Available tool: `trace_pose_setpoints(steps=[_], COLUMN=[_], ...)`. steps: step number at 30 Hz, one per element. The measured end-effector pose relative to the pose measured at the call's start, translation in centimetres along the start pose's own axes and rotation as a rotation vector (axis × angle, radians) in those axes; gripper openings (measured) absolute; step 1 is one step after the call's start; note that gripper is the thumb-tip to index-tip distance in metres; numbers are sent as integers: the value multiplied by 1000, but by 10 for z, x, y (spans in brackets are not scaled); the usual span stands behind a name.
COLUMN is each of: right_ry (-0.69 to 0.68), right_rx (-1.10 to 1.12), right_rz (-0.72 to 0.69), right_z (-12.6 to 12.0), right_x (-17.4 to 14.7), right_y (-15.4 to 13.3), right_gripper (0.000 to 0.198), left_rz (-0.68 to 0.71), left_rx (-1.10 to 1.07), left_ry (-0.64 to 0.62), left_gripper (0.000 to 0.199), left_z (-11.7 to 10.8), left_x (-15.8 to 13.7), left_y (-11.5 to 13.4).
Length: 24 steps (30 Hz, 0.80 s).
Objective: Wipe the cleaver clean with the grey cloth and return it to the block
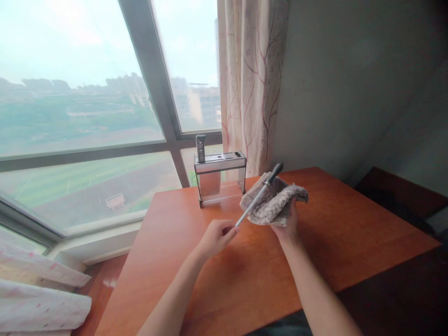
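Observation:
My left hand [219, 237] pinches the tip end of a sharpening steel [252, 204], a thin grey rod with a black handle. The rod slants up to the right, and its handle end points away from me. A fluffy grey-brown cloth [273, 210] lies folded over my right hand [287, 224], whose fingers are mostly hidden beneath it. The rod passes across the cloth's left part, near the handle. Behind both hands a clear-sided knife block [220, 161] stands upright, with one dark handle [200, 148] sticking up from its left slot.
The brown wooden table [168, 280] reaches to the window [87, 107] on the left. A patterned curtain [252, 84] hangs behind the knife block. Another curtain [42, 303] is at lower left, and a dark wooden surface [399, 191] stands at the right.

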State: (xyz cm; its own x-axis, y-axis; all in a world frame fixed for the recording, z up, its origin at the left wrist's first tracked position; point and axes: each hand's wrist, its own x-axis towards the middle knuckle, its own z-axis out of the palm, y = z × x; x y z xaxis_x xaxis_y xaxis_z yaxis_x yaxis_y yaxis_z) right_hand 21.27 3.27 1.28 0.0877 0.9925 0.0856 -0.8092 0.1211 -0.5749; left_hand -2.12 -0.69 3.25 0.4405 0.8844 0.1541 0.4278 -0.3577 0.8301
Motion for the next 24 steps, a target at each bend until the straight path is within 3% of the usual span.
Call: trace_pose_setpoints(steps=[3,6,12,16,20,24], right_ry=[-10,13,46,3,63,72], right_rx=[-38,-56,-70,-67,-116,-156], right_rz=[33,44,-18,-19,-51,-26], right_z=[-2,-2,4,7,5,4], right_x=[0,2,5,5,5,8], right_y=[2,8,17,16,16,18], right_gripper=[51,44,45,50,46,55], left_rz=[19,14,-9,-27,-71,-120], left_rx=[267,333,104,-84,-252,-369], left_ry=[-9,12,42,24,10,9], left_gripper=[22,14,29,36,37,43], left_z=[-1,3,15,14,13,12], left_x=[0,-1,0,1,3,4], left_y=[-5,-7,-1,-3,-8,-9])
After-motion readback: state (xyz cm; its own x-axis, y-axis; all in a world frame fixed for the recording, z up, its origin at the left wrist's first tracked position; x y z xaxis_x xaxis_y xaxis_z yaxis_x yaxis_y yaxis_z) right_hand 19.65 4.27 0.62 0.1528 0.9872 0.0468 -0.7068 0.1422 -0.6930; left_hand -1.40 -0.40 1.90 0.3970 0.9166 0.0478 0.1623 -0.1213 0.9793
